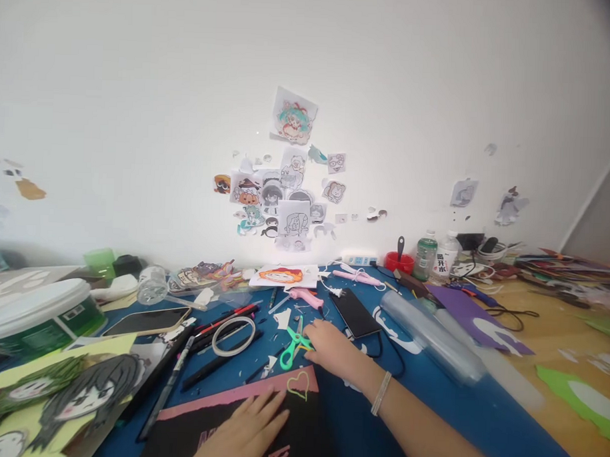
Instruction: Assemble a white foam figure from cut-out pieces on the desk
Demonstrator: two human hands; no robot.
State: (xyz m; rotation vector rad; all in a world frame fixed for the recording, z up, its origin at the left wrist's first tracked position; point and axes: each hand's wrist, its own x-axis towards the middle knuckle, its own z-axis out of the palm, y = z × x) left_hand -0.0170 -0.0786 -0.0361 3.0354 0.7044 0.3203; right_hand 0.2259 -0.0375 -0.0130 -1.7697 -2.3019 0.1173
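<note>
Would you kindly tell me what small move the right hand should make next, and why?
Probably settle the fingers of the right hand into the handles of the green scissors and lift them. That hand touches the scissors on the blue table, though a firm grip is not clear, while the left hand lies flat on the black sheet, beside the heart outline.

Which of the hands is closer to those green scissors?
Right. The right hand is at the green scissors, seemingly touching them; the left hand lies flat on the black sheet, apart from them.
</note>
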